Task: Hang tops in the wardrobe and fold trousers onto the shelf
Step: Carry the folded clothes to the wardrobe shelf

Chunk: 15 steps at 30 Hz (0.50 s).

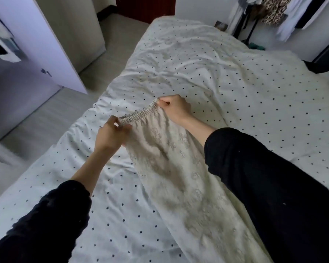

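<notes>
A pair of cream trousers (171,164) with a faint printed pattern and an elastic waistband hangs stretched over the bed. My left hand (110,135) pinches the left end of the waistband. My right hand (176,109) pinches the right end, a little higher and farther from me. The legs trail down toward me and lie on the bed at the bottom of the view, partly hidden by my right sleeve.
The bed (235,82) has a white cover with dark dots and fills most of the view. An open white wardrobe door (36,38) stands at the left beside the pale floor. A rack of hanging clothes (273,12) is at the far right.
</notes>
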Each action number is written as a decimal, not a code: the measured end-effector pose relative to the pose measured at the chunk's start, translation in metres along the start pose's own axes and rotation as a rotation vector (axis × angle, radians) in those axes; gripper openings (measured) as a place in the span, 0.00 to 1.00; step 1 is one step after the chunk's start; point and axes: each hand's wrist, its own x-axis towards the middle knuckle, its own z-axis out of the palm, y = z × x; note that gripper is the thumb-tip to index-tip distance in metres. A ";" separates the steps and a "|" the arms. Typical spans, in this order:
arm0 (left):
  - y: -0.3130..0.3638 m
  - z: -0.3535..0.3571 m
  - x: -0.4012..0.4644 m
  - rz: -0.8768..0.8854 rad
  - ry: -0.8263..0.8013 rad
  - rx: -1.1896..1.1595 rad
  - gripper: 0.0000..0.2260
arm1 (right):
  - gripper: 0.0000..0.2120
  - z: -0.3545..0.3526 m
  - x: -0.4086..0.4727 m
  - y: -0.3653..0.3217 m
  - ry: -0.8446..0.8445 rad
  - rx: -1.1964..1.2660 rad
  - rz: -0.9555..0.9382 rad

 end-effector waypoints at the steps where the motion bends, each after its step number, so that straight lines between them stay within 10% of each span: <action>1: -0.010 0.006 0.006 -0.024 -0.005 -0.008 0.10 | 0.13 0.008 0.001 0.003 -0.006 -0.013 0.010; 6: -0.067 0.050 -0.014 -0.077 -0.072 0.132 0.30 | 0.21 0.046 -0.042 0.059 0.009 -0.249 -0.040; 15: -0.091 0.143 -0.141 0.587 -0.229 0.626 0.23 | 0.24 0.110 -0.240 0.176 0.074 -0.269 0.115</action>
